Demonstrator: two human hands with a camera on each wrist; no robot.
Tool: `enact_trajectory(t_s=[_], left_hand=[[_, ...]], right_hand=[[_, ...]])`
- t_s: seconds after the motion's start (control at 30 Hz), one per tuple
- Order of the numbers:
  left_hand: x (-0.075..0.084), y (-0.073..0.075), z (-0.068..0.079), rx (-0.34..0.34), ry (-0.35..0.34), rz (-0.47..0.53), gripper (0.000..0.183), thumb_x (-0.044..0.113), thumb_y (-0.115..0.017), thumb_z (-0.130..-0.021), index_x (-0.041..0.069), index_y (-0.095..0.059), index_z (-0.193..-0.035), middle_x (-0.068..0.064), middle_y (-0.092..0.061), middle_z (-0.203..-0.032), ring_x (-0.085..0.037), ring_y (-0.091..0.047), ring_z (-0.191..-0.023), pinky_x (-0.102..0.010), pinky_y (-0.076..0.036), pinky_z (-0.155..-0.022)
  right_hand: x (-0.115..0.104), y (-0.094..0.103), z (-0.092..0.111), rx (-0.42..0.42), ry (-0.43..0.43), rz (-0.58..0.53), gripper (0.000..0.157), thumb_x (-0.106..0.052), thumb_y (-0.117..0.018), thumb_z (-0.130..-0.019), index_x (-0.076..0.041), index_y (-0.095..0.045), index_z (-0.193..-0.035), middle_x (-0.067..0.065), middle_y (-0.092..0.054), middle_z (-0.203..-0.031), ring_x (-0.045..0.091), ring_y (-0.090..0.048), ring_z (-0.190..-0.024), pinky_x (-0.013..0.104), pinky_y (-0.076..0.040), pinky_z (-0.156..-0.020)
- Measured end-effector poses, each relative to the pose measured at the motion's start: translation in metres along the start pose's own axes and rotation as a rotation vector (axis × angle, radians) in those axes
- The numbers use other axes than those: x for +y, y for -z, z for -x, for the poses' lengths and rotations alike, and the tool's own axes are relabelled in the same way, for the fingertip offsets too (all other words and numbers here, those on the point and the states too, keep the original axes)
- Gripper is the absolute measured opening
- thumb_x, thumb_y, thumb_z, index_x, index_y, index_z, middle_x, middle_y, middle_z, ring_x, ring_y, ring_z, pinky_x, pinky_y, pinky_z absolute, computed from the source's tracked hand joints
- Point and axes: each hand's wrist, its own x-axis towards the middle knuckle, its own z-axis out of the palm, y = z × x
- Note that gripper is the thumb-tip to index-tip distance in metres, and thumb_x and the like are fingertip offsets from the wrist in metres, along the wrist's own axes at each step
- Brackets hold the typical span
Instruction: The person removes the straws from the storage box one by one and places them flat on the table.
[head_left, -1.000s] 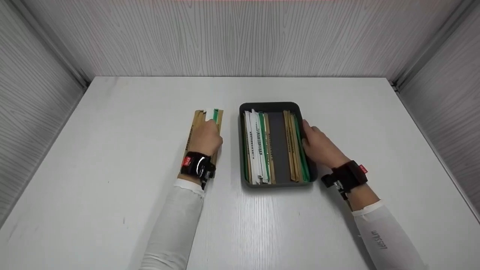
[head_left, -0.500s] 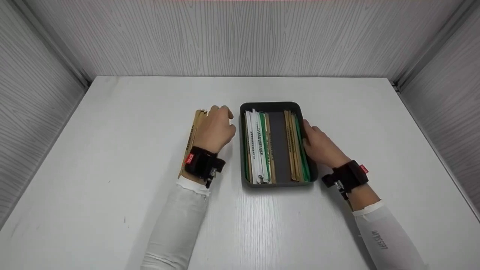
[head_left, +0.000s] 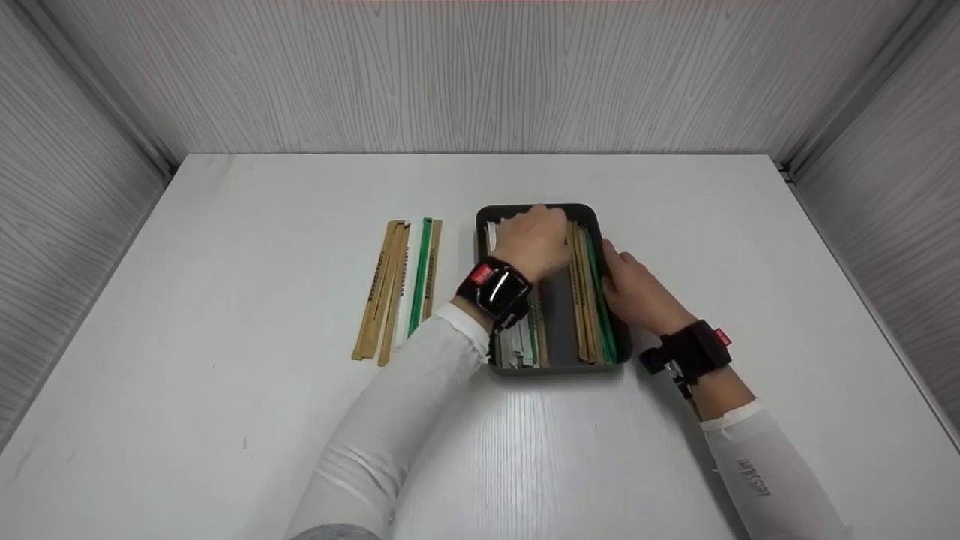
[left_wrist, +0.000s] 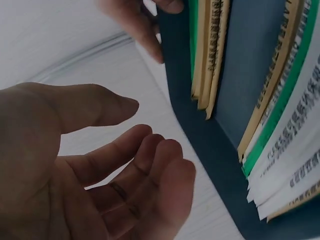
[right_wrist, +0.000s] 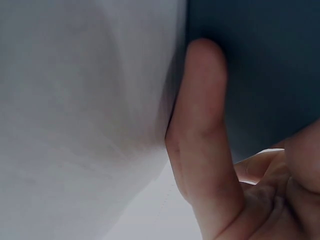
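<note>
A dark grey tray (head_left: 561, 358) holds several long, slim paper sleeves, in white, green and brown with printed text. Over its left part hovers my left hand (head_left: 531, 241), hiding the upper ends of the sleeves below. In the left wrist view, the thumb and fingers of my left hand (left_wrist: 107, 165) stand apart beside the tray's rim, with nothing between them. My right hand (head_left: 639, 292) rests against the outside of the tray's right wall. The right wrist view shows a straight finger (right_wrist: 205, 115) pressed along that dark wall.
Left of the tray, several more brown sleeves (head_left: 379, 292), a white one (head_left: 405, 289) and a green one (head_left: 421, 277) lie side by side on the white table (head_left: 225, 315). Wood-patterned panels (head_left: 480, 75) enclose the table's back and sides.
My left hand has left the row of sleeves on the table and moved right over the tray. The row is uncovered now. My right hand and the tray have stayed in place.
</note>
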Motion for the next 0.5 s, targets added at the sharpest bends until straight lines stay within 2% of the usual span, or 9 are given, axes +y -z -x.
enact_trajectory(t_s=[0.1, 0.17, 0.27, 0.33, 0.5], left_hand=[[0.011, -0.017, -0.012, -0.066, -0.005, -0.091, 0.023, 0.010, -0.059, -0.097, 0.013, -0.060, -0.074, -0.002, -0.062, -0.074, -0.015, -0.056, -0.064, -0.033, -0.052, -0.058], [0.015, -0.028, -0.018, -0.099, -0.001, -0.152, 0.016, 0.014, -0.059, -0.098, 0.011, -0.069, -0.086, -0.005, -0.070, -0.086, -0.017, -0.063, -0.072, -0.037, -0.056, -0.065], [0.018, -0.042, -0.024, -0.146, 0.017, -0.200, 0.022, 0.019, -0.057, -0.100, 0.011, -0.075, -0.108, -0.008, -0.075, -0.105, -0.021, -0.070, -0.088, -0.041, -0.058, -0.076], [0.017, -0.050, -0.027, -0.175, 0.032, -0.208, 0.025, 0.022, -0.056, -0.101, 0.013, -0.075, -0.113, -0.007, -0.075, -0.109, -0.022, -0.071, -0.095, -0.042, -0.058, -0.079], [0.015, -0.063, -0.030, -0.173, 0.033, -0.220, 0.024, 0.029, -0.057, -0.101, 0.015, -0.076, -0.106, -0.005, -0.077, -0.105, -0.022, -0.072, -0.094, -0.041, -0.058, -0.078]], right_hand=[[0.001, -0.001, 0.001, 0.011, 0.019, -0.001, 0.062, -0.004, -0.038, -0.108, 0.009, -0.010, -0.161, 0.039, -0.049, -0.134, 0.043, -0.059, -0.108, 0.054, -0.054, -0.091], [0.002, -0.002, 0.001, 0.014, 0.018, 0.005, 0.061, -0.004, -0.038, -0.108, 0.009, -0.011, -0.161, 0.039, -0.049, -0.135, 0.043, -0.059, -0.109, 0.055, -0.054, -0.091], [0.001, -0.002, 0.001, 0.018, 0.022, 0.018, 0.061, -0.004, -0.039, -0.108, 0.008, -0.012, -0.162, 0.040, -0.048, -0.137, 0.044, -0.059, -0.111, 0.055, -0.054, -0.092], [0.001, -0.002, 0.000, 0.019, 0.026, 0.023, 0.061, -0.004, -0.039, -0.108, 0.008, -0.012, -0.162, 0.040, -0.048, -0.137, 0.045, -0.059, -0.111, 0.056, -0.053, -0.093], [0.002, -0.003, 0.000, 0.027, 0.024, 0.018, 0.061, -0.004, -0.039, -0.108, 0.009, -0.013, -0.162, 0.040, -0.048, -0.136, 0.045, -0.060, -0.109, 0.056, -0.053, -0.092]])
